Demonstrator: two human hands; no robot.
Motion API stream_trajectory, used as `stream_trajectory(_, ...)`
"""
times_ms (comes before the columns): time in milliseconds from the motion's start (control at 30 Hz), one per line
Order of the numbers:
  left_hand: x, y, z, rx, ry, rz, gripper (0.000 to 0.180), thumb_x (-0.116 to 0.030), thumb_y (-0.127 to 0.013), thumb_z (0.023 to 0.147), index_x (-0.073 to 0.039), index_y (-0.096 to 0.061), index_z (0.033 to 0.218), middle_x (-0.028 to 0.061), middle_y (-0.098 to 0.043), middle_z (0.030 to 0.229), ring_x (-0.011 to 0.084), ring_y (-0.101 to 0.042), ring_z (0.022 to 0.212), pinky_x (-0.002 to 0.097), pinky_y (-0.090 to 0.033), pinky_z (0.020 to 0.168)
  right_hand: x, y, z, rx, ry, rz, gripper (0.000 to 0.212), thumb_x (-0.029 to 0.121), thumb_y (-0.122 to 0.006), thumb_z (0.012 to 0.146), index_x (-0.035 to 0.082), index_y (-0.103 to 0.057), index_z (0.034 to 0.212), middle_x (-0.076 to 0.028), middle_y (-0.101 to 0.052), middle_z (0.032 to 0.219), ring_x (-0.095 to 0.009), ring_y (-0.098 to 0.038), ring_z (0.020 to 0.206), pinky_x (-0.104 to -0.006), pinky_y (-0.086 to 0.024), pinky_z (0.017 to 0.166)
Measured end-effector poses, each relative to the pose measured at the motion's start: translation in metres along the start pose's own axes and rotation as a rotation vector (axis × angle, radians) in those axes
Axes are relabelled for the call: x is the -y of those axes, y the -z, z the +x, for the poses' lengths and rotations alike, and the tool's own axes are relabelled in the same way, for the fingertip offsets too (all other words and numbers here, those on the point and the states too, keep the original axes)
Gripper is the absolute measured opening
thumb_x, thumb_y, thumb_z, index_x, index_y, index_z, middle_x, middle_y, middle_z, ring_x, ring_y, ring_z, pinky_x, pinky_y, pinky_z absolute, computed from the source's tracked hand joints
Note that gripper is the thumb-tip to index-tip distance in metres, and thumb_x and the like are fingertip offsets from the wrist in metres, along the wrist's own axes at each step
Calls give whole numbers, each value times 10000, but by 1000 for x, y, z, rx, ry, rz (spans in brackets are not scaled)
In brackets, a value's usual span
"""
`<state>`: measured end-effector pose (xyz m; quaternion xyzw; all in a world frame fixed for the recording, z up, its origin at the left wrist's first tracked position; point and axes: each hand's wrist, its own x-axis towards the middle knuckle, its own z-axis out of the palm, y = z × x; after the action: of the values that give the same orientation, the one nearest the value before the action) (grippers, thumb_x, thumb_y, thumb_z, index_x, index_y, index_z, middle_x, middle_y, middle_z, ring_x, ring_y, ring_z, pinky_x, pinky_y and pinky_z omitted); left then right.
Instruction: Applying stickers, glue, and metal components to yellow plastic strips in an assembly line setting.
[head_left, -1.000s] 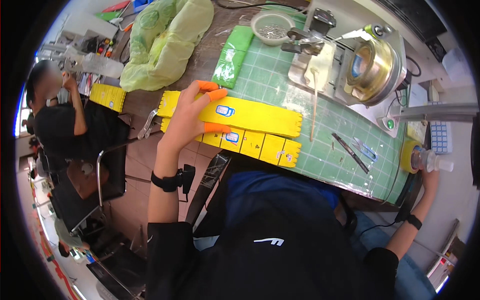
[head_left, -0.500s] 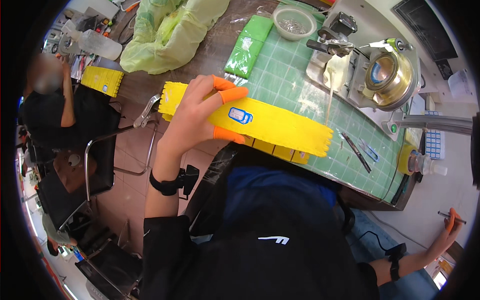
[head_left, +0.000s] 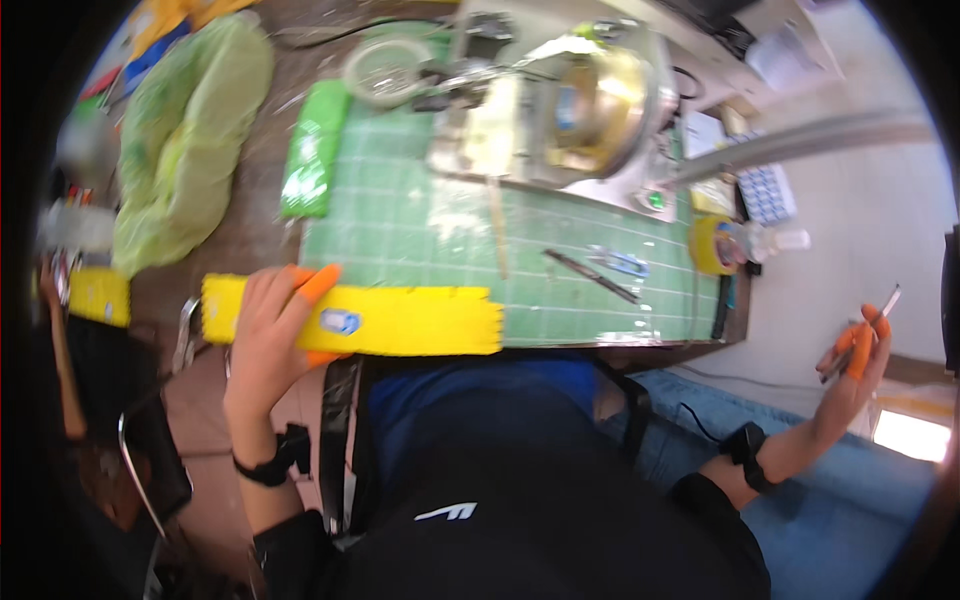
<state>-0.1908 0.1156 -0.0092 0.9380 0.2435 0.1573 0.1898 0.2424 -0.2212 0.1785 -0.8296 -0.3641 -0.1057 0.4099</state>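
Observation:
My left hand (head_left: 262,345), with orange finger cots on some fingers, grips a long yellow strip with notched ends (head_left: 420,322) near its left end. The strip lies level along the table's front edge. A small blue-and-white piece (head_left: 340,321) sits on its face, just right of my fingers. Far to the right, away from the table, my right hand (head_left: 865,350) is raised and closed on a slim pen-like tool (head_left: 891,300). Orange finger cots cover some of its fingertips. Motion blur hides the tool's exact kind.
A green gridded mat (head_left: 400,240) bears a dark slim tool (head_left: 590,275), a machine with a brass-coloured drum (head_left: 595,115) and a bowl of small metal bits (head_left: 388,72). A green packet (head_left: 316,150) and pale green plastic bag (head_left: 200,130) lie left; a bottle (head_left: 712,245) stands right.
The whole view has shifted, putting the table further left. The yellow strip, tilted before, is now level, and its layered underside no longer shows. My right hand has turned its tool more upright.

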Motion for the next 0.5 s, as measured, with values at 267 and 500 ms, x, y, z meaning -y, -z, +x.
stream_trajectory(267,-2,22,-4,80,110,68,786,-107,-883,516,-56,-652,1266,129,-598,1122,361,-556,1079,464,-444,959,-77,2,28,-189,-183,-247,250,136,-498,1088,51,-625,1286,24,-544,879,-27,-413,697,-169,-324,569)
stream_trajectory(500,6,11,16,93,87,-4,760,-190,-897,555,-94,-657,1269,110,-590,1175,347,-556,1137,442,-441,1004,-180,43,51,-127,-226,-301,340,121,-524,1045,102,-621,1370,45,-550,867,-10,-399,630,-192,-305,519)
